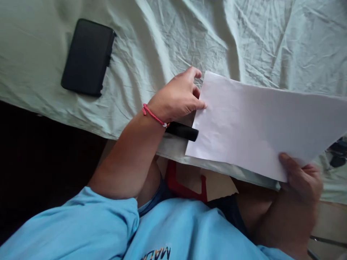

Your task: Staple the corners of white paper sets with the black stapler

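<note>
A large white sheet of paper [244, 122] slants over the cloth, its right side raised toward me. My right hand [303, 178] grips its lower right edge, thumb on top and fingers underneath. At the left edge, my left hand [183, 94] has its thumb pressed on the paper and its other fingers curled beside the edge, their tips partly hidden. Under my left wrist lies a black rounded bar [183, 131]. Its right end overlaps the paper's edge, the rest is hidden by my arm, and I cannot tell what it is.
A black flat case [88, 57] with side clasps lies to the left on the wrinkled pale green cloth [141, 54]. Dark small items [338, 155] show past the paper at the far right. Below the cloth's front edge is a red-and-beige item [187, 180] by my legs.
</note>
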The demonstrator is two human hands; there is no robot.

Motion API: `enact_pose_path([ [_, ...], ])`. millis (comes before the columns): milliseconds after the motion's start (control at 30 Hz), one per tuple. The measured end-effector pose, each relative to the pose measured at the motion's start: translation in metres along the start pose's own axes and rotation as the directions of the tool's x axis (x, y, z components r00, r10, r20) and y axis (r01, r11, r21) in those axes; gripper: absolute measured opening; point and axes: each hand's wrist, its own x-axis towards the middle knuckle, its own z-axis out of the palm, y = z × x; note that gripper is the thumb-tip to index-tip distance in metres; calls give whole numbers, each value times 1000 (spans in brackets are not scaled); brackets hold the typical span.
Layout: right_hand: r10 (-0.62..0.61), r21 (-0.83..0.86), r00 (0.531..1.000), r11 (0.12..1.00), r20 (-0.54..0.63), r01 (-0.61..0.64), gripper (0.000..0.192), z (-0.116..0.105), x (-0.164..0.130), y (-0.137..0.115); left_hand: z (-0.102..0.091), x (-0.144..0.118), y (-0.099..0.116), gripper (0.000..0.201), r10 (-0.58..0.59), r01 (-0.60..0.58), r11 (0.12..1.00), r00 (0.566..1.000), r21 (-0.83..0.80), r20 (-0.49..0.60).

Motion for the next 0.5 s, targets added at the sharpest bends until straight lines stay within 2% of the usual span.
enact_pose_path([
  [100,-18,19,1000,1000,-8,18,41,1,0,-1,-4,0,5,23,-12,6,997,997,77,74],
  [200,-13,13,1000,1000,-6,13,40,5,0,-4,-6,0,5,23,41,-41,979,999,200,4],
  [300,-8,48,999,999,-39,10,42,10,0,-8,-7,0,2,36,72,-58,972,996,229,-53],
  [367,-3,67,999,998,-38,5,43,12,-1,-10,-6,1,1,31,71,-61,968,997,244,-34],
  [433,-3,66,999,998,-34,5,42,12,-1,-9,-5,3,-1,19,51,-58,961,998,270,31],
  [500,-13,71,1000,997,-24,14,42,11,0,-8,-4,4,-3,17,63,-62,950,998,306,6],
])
